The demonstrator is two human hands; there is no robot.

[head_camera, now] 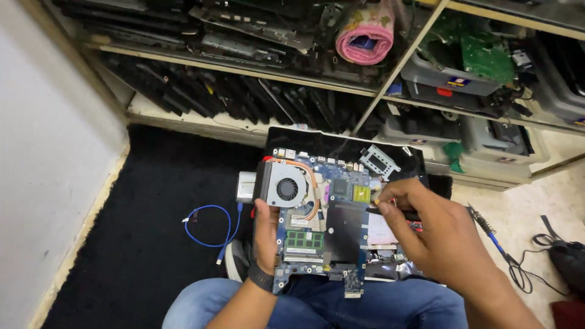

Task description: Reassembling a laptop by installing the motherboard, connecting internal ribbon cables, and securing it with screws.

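Observation:
A blue laptop motherboard (341, 225) rests over my lap, with a round cooling fan (286, 187), copper heat pipe and a green memory module (304, 240) on it. My left hand (265, 234) grips the board's left edge, thumb on top beside the fan. My right hand (436, 234) hovers over the board's right side, fingers pinched on a small thin tool whose tip (378, 200) touches the board near a yellow-green chip (361, 194).
A black laptop base (292, 139) lies behind the board on a black mat (158, 201). A blue cable (210, 226) lies at left. A blue-handled tool (487, 231) and black cords lie at right. Shelves (244, 70) of laptop parts stand behind.

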